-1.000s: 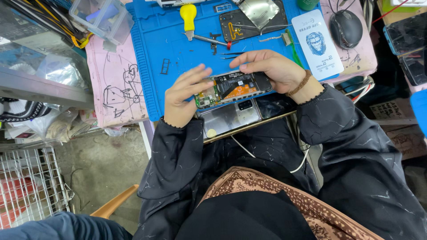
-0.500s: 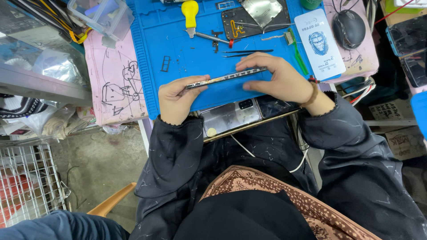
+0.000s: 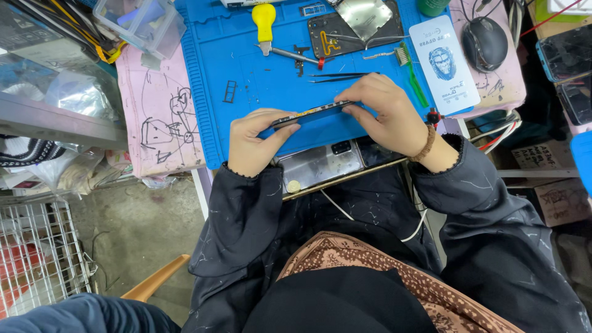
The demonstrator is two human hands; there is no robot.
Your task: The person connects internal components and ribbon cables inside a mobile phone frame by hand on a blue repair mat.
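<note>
A thin, dark opened smartphone body [image 3: 311,114] is held up on edge between both hands above the blue silicone repair mat [image 3: 246,68], so only its long side rim shows, with a trace of orange and circuit parts along it. The left hand [image 3: 253,145] pinches the near-left end, thumb on the upper face and fingers curled under; the right hand [image 3: 388,114] clamps the other end, fingers arched over the top edge. Both grips are closed firmly on the phone, which is lifted clear of the mat at least along its upper rim.

Directly beneath the grip, at the table's near edge, lies a glossy silver-grey phone back cover [image 3: 320,165] with its dark camera window upward, separate from the body. Judging by that, the phone is already opened and the back is off; the internals seem exposed and reassembly has not been done.

Just beyond the right hand lie slim black tweezers [image 3: 339,76] and a green-handled brush [image 3: 414,80]. Farther out are a yellow-handled screwdriver [image 3: 266,24], a dark frame piece with a flex cable [image 3: 333,38], a shiny metal plate [image 3: 367,13] and a white printed card [image 3: 445,61]. Past the mat's right side sits a black computer mouse [image 3: 485,42]; to the left, a pink sheet with doodles [image 3: 157,114].
</note>
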